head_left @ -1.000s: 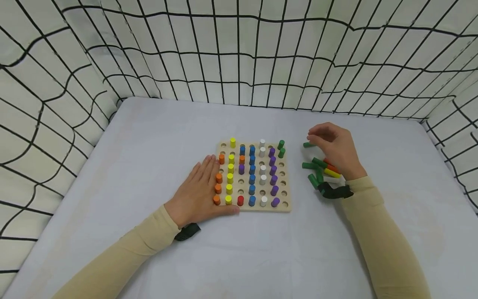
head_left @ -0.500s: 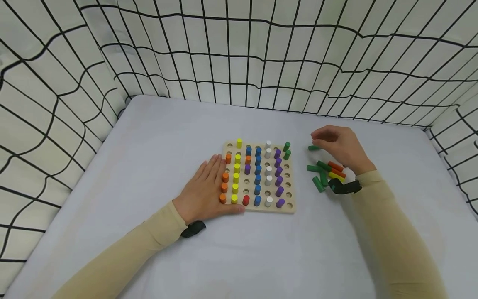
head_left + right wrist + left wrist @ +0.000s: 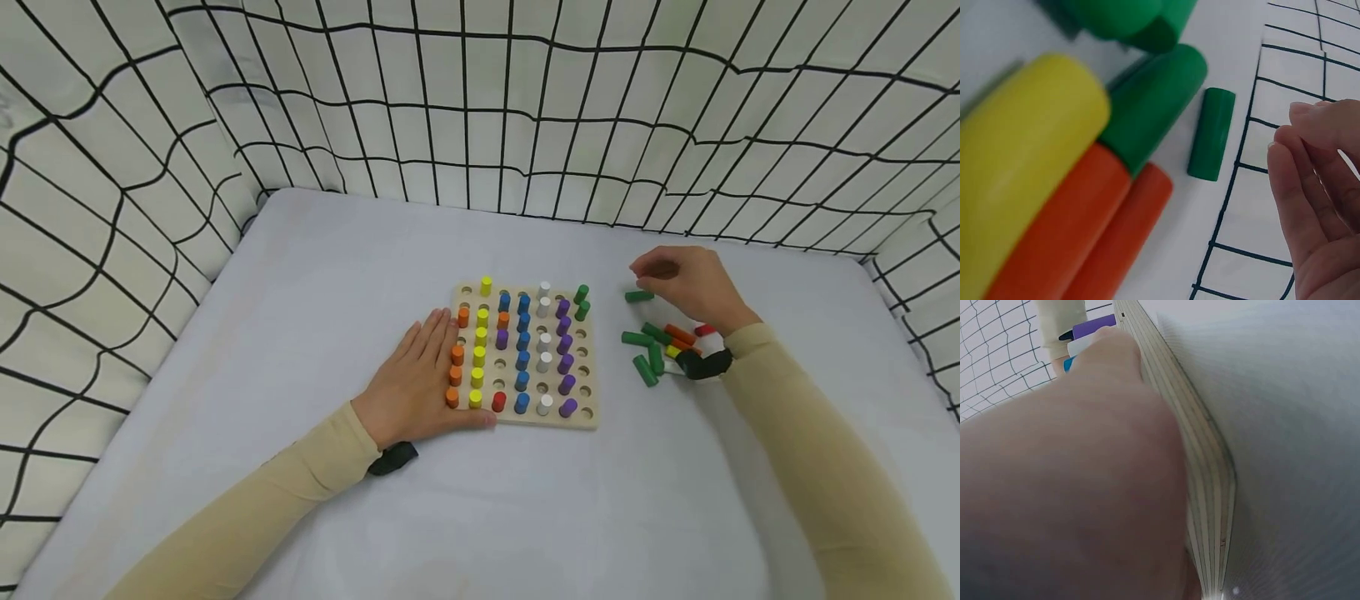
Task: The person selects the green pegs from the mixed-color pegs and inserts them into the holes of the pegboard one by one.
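The left hand [image 3: 416, 387] lies flat against the pegboard's [image 3: 583, 402] left edge while the right hand [image 3: 693, 283], fingers [image 3: 1291, 194] loosely curved around nothing, seems at the picking step near a lone green peg [image 3: 639, 297] on the right of the worktop [image 3: 555, 500], apparently calling for a lowered pinch next.

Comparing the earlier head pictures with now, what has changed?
The right hand has shifted slightly at the wrist, up and right in the head view, uncovering a red peg and more of the lone green peg. Nothing visibly taken or let go. The left hand stays against the pegboard; the seated pegs look unchanged.
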`<state>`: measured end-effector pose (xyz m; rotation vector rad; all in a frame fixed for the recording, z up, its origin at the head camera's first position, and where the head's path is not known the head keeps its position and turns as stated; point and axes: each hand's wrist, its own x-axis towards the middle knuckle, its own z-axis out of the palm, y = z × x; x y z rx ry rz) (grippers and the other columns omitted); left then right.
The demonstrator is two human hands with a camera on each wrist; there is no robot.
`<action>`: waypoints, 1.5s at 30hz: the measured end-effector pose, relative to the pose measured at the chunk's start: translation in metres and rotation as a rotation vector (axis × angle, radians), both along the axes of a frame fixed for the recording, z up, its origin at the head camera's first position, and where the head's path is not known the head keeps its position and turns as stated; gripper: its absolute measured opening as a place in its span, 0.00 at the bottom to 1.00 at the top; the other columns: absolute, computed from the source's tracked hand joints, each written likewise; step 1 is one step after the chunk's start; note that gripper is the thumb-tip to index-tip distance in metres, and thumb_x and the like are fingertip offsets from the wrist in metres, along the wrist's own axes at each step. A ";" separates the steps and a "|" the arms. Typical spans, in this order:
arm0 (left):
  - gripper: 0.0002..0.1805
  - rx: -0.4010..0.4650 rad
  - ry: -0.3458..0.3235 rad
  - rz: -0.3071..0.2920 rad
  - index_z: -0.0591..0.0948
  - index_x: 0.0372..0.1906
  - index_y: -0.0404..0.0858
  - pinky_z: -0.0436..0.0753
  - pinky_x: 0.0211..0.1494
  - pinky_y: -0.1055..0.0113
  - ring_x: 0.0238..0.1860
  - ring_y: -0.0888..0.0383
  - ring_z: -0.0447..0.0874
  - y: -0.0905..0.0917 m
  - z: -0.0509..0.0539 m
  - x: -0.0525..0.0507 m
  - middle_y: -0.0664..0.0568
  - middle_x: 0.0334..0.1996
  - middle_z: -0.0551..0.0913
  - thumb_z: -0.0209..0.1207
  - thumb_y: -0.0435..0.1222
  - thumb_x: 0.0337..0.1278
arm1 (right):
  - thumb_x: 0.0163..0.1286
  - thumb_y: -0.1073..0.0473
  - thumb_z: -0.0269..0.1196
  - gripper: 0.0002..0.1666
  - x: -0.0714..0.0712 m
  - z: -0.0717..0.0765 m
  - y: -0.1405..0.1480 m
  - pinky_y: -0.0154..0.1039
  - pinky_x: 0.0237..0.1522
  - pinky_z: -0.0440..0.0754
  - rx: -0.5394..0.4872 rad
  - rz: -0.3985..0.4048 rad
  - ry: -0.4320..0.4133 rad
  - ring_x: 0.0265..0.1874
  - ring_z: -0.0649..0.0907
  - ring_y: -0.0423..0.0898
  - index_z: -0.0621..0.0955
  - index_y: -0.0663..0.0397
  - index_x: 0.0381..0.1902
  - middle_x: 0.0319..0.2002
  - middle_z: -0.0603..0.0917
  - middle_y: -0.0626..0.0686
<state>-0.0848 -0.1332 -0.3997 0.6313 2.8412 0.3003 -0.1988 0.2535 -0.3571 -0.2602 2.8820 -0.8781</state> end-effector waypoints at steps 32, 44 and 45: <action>0.73 -0.007 -0.004 0.003 0.46 0.83 0.30 0.45 0.89 0.46 0.87 0.41 0.38 0.000 0.001 0.000 0.39 0.85 0.42 0.56 0.79 0.48 | 0.73 0.62 0.65 0.18 -0.013 -0.011 0.006 0.58 0.65 0.82 0.113 0.105 -0.128 0.56 0.83 0.57 0.84 0.55 0.59 0.56 0.86 0.61; 0.74 -0.006 -0.013 0.003 0.45 0.83 0.30 0.45 0.89 0.46 0.87 0.41 0.38 0.001 0.001 0.000 0.38 0.85 0.42 0.57 0.79 0.48 | 0.73 0.60 0.66 0.18 -0.014 -0.008 0.007 0.60 0.65 0.81 0.137 0.097 -0.186 0.55 0.84 0.57 0.84 0.56 0.59 0.56 0.88 0.61; 0.74 -0.006 -0.014 0.004 0.45 0.83 0.30 0.45 0.89 0.47 0.87 0.41 0.38 0.001 0.001 0.000 0.39 0.85 0.42 0.56 0.79 0.48 | 0.73 0.59 0.66 0.18 -0.015 -0.008 0.008 0.60 0.65 0.81 0.139 0.096 -0.191 0.55 0.84 0.57 0.84 0.56 0.59 0.56 0.88 0.61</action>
